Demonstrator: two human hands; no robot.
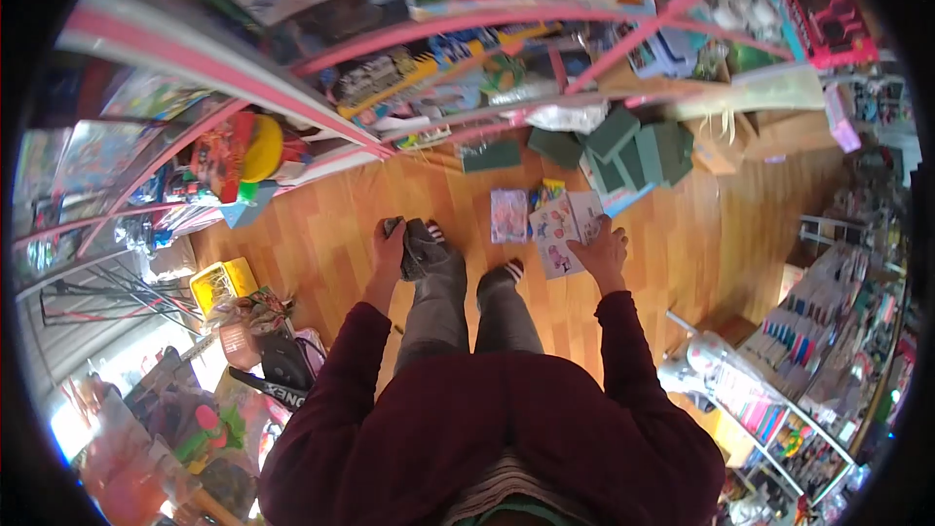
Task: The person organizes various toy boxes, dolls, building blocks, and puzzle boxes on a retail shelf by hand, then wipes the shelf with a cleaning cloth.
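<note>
My left hand [390, 244] is closed around a crumpled dark grey cloth [426, 253], which hangs in front of my left shin. My right hand [604, 251] grips the right side of a white card or booklet [553, 245] printed with small colourful pictures. Just left of the card, a flat pack with a pale multicoloured print [509, 215] lies on the wooden floor. A small yellow and blue packet [549, 193] is partly covered by the card's upper edge.
Several dark green boxes [638, 156] are heaped against the pink shelf frame [545, 15], beside cardboard boxes [774, 134]. A yellow basket [222, 282] and bags [278, 356] stand at left. On the right is a metal rack [760, 399] with goods.
</note>
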